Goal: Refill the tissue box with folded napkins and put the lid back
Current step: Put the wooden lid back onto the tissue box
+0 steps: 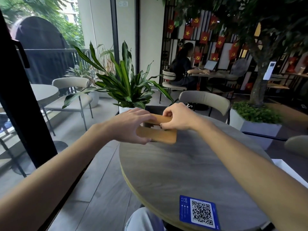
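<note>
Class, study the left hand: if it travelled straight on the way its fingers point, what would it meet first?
The left hand grips the wooden lid. Pushing on across it, it would probably meet the right hand first, which pinches the lid near its slot. Depth is hard to judge.

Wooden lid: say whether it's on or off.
Cannot tell: left hand and right hand grip the lid at the dark box, hiding the seam.

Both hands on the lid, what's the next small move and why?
Probably lift the wooden lid straight up off the dark box: the left hand grips its left edge, the right hand pinches at its slot, and it looks seated.
</note>
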`<state>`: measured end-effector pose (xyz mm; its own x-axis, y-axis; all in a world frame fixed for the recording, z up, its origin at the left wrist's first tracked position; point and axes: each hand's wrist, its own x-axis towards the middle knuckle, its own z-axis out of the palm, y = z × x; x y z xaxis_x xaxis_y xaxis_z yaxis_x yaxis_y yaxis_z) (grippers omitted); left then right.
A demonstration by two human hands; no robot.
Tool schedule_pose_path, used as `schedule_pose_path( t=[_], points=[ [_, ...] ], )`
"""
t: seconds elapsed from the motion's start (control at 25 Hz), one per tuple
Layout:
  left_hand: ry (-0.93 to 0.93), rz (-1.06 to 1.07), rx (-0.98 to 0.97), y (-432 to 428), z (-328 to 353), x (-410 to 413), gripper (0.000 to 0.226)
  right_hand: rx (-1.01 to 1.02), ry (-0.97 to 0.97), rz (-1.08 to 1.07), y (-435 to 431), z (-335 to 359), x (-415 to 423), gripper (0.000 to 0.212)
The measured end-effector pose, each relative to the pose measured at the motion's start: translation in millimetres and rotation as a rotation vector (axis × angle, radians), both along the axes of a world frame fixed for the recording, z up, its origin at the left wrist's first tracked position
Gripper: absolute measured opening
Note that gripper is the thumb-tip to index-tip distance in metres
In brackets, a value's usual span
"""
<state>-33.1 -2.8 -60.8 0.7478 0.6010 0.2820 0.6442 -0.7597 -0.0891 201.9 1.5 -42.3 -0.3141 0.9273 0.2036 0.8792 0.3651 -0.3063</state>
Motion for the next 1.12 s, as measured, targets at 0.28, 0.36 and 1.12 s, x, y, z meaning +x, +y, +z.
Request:
schedule_pose_path(
  t=[0.28,0.36,1.12],
  points=[
    [0.02,0.097,0.148,43.0,-20.1,7.1,0.039,-0.093,0.11,-0.32,27.9,-6.3,5.7,0.044],
    [-0.058,0.149,0.173,47.7,-26.6,8.5,0.033,-0.111,0.142,-0.373,27.6,-11.1,4.3,0.046],
    [-0.269,0.28,-0.252,58.1,-47.1,40.7,0.052,-0.014,0.047,-0.599,64.0,-17.8,-20.4,0.06]
  ],
)
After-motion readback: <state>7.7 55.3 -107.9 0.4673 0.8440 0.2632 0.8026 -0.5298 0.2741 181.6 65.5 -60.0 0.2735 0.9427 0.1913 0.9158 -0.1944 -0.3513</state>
